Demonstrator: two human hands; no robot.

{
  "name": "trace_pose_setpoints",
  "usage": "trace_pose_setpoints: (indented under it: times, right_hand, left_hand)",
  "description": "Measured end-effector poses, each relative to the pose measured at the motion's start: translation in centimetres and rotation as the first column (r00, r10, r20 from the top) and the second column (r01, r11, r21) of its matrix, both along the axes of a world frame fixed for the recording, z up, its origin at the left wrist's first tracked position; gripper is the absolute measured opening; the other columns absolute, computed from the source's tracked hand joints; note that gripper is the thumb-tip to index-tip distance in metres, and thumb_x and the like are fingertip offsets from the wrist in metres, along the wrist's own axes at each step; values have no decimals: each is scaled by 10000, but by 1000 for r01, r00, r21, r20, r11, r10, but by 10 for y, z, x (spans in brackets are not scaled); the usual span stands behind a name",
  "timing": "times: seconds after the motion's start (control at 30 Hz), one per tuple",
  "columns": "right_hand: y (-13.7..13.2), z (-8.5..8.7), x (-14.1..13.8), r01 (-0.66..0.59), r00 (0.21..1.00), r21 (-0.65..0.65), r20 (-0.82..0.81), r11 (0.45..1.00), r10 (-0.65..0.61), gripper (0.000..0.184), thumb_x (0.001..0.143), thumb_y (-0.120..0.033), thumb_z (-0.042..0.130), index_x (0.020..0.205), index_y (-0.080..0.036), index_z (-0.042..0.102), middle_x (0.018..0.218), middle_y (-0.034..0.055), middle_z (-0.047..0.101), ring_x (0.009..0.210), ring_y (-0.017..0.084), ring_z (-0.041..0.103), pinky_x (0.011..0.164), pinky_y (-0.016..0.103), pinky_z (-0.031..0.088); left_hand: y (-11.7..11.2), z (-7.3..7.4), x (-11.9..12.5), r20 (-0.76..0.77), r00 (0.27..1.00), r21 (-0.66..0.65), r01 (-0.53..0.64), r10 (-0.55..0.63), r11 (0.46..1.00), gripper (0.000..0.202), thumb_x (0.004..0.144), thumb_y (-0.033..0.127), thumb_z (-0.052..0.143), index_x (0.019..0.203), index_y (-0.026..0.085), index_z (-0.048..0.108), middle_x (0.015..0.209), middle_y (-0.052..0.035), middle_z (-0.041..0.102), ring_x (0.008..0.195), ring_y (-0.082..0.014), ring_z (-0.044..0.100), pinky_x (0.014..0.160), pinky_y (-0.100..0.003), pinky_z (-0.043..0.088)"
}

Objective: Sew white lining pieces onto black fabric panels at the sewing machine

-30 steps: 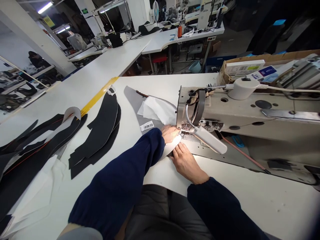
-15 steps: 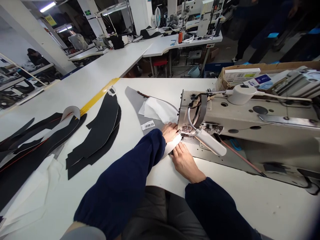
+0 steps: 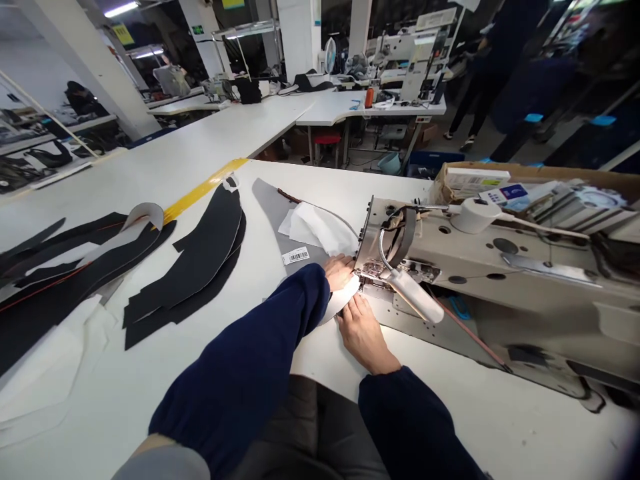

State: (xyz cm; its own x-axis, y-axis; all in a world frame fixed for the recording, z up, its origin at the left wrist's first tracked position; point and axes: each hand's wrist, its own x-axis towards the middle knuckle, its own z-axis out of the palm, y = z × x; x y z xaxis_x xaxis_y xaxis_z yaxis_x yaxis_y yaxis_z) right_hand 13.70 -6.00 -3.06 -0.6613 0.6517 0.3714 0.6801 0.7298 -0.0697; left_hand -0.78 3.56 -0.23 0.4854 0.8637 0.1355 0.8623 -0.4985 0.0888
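At the sewing machine (image 3: 415, 247), both my hands press on a light grey fabric piece (image 3: 336, 305) that runs under the needle area. My left hand (image 3: 340, 272) lies on its far side, close to the presser foot, fingers stretched out. From the near side, my right hand (image 3: 365, 333) reaches in with its fingers flat at the fabric's edge; its thumb is mostly hidden. Beyond my left hand lies a grey panel (image 3: 267, 200) with a barcode label (image 3: 296, 255) and white thin sheet (image 3: 317, 227). A small lamp (image 3: 415, 297) lights the stitching spot.
Black cut panels (image 3: 200, 260) lie stacked on the white table left of my arms. More dark pieces with orange edging (image 3: 90, 267) and white sheets (image 3: 50, 360) are farther left. A cardboard box (image 3: 440, 183) stands behind the machine. A person (image 3: 493, 73) stands at the back right.
My view has tilted slightly, so the scene sits a little differently. Both hands stay by the needle on the grey fabric, with little visible movement. The person's legs at the back right have shifted.
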Motion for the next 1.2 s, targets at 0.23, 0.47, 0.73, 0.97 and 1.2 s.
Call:
trace_pose_setpoints:
  times: [0.23,0.47,0.73,0.97,1.2]
  right_hand:
    - [0,-2,9,-43,998,17,-48,999,44,371,920,-234,360,1233,-74,478,1257,201,512,1242,310,393,978,521,379]
    - [-11,-10,23,-64,997,79,-43,995,68,331,917,-190,369,1221,-119,479,1276,178,507,1213,321,433,949,537,408]
    - [-10,-11,29,-61,995,70,-69,996,66,338,919,-194,365,1244,-151,450,1283,178,493,1215,317,432,943,563,417]
    - [-10,-12,29,-51,997,91,-51,995,56,334,905,-156,369,1221,-122,472,1274,187,501,1198,309,456,935,541,434]
    - [-24,-9,33,-10,989,121,-143,993,28,347,906,-154,380,1246,-138,449,1298,175,485,1222,290,435,953,513,433]
  left_hand:
    - [7,0,4,61,996,-32,-63,65,997,227,824,248,501,990,126,596,980,-98,608,929,-228,558,796,-312,449]
    - [8,1,7,109,983,-64,-144,151,987,222,784,253,535,964,146,610,974,-91,608,918,-226,559,770,-303,455]
    - [0,7,17,273,920,-102,-263,281,959,270,838,307,480,935,104,628,1007,-173,601,985,-310,554,799,-414,457]
    - [-7,19,16,281,913,-208,-242,295,948,226,822,241,483,930,94,617,884,-156,640,809,-274,626,690,-380,481]
    - [-42,17,0,334,861,-228,-320,383,919,265,899,243,375,891,144,620,889,-96,661,797,-199,622,682,-292,464]
